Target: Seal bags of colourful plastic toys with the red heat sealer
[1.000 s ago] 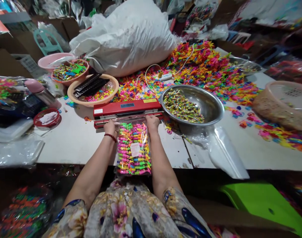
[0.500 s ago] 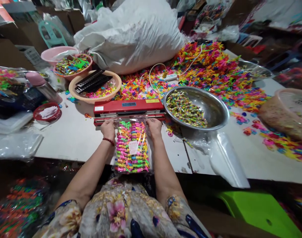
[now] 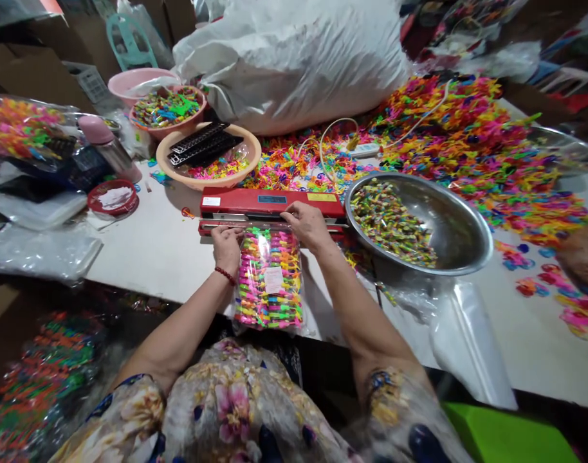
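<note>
Lying at the near edge of the white table (image 3: 144, 257), a clear plastic bag packed with rows of small neon-coloured plastic pieces (image 3: 269, 280) is seen, its lower end hanging over the edge toward the floral-patterned lap. The bag's open top is fed into the red bar-shaped heat sealer (image 3: 269, 204) just behind it. The left hand (image 3: 226, 241), a red bead bracelet at its wrist, is closed on the bag's upper left corner, fingers pinched together on the plastic. The right hand (image 3: 307, 224) is laid over the bag's upper right corner and against the sealer's front bar, fingers curled down; whether plastic is gripped beneath them cannot be told. To the right of the sealer, touching its end, a round steel bowl of small wrapped pieces (image 3: 419, 222) is noted. Behind the sealer to the left, a tan plastic basin holding black strips (image 3: 210, 157) is placed. Farther back, a loose heap of neon plastic pieces (image 3: 468, 141) is spread beside a large white sack (image 3: 294, 58)
</note>
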Action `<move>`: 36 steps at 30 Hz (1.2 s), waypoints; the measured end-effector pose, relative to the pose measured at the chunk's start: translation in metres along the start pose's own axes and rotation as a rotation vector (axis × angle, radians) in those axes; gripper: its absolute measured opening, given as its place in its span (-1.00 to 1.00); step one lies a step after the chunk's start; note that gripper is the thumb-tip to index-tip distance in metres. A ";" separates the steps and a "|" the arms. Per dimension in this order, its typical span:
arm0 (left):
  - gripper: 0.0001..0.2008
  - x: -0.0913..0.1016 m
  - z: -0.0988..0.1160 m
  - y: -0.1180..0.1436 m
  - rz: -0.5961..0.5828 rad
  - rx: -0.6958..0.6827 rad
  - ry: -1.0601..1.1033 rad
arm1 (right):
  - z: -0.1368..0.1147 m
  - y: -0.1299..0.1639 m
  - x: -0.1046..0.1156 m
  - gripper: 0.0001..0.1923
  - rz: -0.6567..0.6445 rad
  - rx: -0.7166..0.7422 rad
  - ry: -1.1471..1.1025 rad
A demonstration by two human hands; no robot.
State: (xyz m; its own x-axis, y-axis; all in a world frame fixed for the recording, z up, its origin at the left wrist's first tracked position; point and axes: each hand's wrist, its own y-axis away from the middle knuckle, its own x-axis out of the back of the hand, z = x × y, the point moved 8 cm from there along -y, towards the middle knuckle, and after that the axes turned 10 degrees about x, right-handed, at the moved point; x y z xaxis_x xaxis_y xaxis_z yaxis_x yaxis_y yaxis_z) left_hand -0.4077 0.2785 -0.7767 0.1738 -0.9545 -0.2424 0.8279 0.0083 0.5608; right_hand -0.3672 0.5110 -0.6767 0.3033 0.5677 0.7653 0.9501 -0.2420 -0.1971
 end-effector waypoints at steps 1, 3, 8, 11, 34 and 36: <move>-0.71 0.001 0.003 0.003 -0.021 -0.037 0.003 | 0.000 -0.007 -0.004 -0.85 -0.077 -0.013 0.056; -0.72 0.005 0.015 0.008 -0.043 -0.143 -0.044 | 0.004 -0.017 -0.011 -0.85 -0.227 -0.051 0.139; -0.79 -0.010 0.080 0.016 -0.019 -0.657 -0.595 | 0.008 -0.020 -0.025 -0.85 -0.420 -0.045 0.166; -0.78 -0.043 0.101 0.006 -0.130 -0.837 -1.010 | 0.007 -0.019 -0.029 -0.90 -0.443 -0.022 0.179; -0.70 -0.134 0.120 -0.028 -0.633 -0.765 -1.799 | 0.000 -0.013 -0.027 -0.89 -0.455 -0.040 0.238; -0.72 -0.141 0.160 -0.019 -0.547 -0.873 -1.676 | -0.001 -0.013 -0.027 -0.91 -0.442 -0.035 0.226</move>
State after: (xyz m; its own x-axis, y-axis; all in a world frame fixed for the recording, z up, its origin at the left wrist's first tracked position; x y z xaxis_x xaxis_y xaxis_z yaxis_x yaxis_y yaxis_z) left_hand -0.5338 0.3654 -0.6265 -0.3083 -0.1749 0.9351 0.6920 -0.7157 0.0943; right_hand -0.3882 0.4983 -0.6938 -0.1551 0.4383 0.8853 0.9799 -0.0453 0.1941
